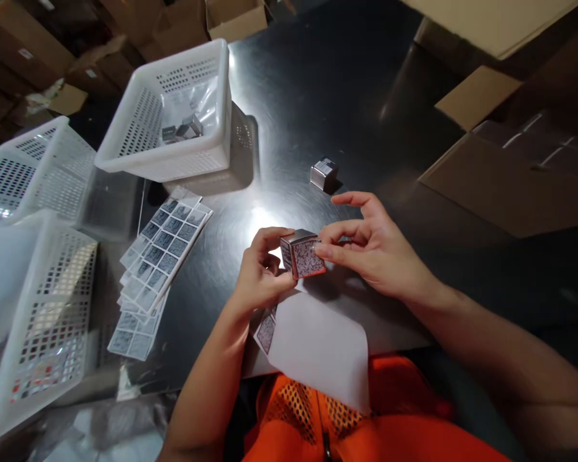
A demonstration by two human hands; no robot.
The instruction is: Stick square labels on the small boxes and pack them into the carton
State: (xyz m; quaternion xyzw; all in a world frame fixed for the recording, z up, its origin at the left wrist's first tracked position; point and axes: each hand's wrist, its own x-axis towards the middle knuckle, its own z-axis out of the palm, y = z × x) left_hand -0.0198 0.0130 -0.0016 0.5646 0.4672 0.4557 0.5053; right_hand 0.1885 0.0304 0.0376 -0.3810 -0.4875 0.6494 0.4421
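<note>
My left hand (266, 273) grips a small silvery box (302, 235) between thumb and fingers, above the table. A speckled grey sticker (309, 258) covers the box's face towards me. My right hand (361, 244) pinches at the right edge of that sticker with thumb and index finger, the other fingers curled or raised. Below the box lies a white backing sheet (320, 340), blank over most of its surface, with a speckled sticker (266, 333) at its left end. Another small silvery box (324, 173) stands on the table beyond my right hand.
Fanned sticker sheets (166, 247) lie at left on the metal table (289, 122). Behind them, a white basket (173, 160) holds several small boxes (187, 128) and clear plastic. More white baskets (52, 308) line the left side. An open carton (505, 179) stands at right.
</note>
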